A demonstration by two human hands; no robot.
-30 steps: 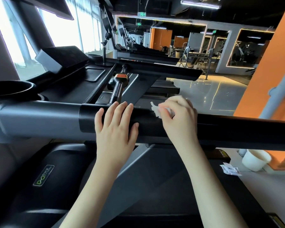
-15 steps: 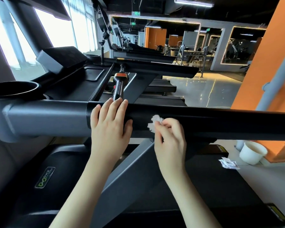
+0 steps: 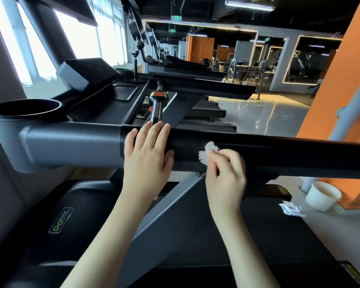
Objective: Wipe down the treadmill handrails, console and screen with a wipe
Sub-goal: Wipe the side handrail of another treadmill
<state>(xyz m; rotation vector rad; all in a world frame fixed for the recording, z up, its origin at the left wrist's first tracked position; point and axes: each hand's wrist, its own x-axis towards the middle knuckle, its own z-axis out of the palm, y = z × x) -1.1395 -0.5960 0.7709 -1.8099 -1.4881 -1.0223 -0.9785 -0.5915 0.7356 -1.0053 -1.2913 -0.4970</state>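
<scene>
A crumpled white wipe (image 3: 206, 153) is pinched by the right hand (image 3: 227, 175), whose fingers (image 3: 217, 162) are curled around it. Most of the wad sticks out above and to the left of the fingertips and is pressed against the near face of the black handrail (image 3: 289, 159). Just left of it, apart from the wipe, the left hand (image 3: 147, 159) is laid flat over the same rail close to where the black sleeve meets the grey tube. Its fingers (image 3: 154, 135) are held straight and close together over the top, with the thumb set apart on the near side. A round cup holder (image 3: 25, 110) is seen at the rail's left end. On the floor (image 3: 330, 235) at the right, a white paper cup (image 3: 322, 196) stands beside some small torn sachets (image 3: 292, 208).
</scene>
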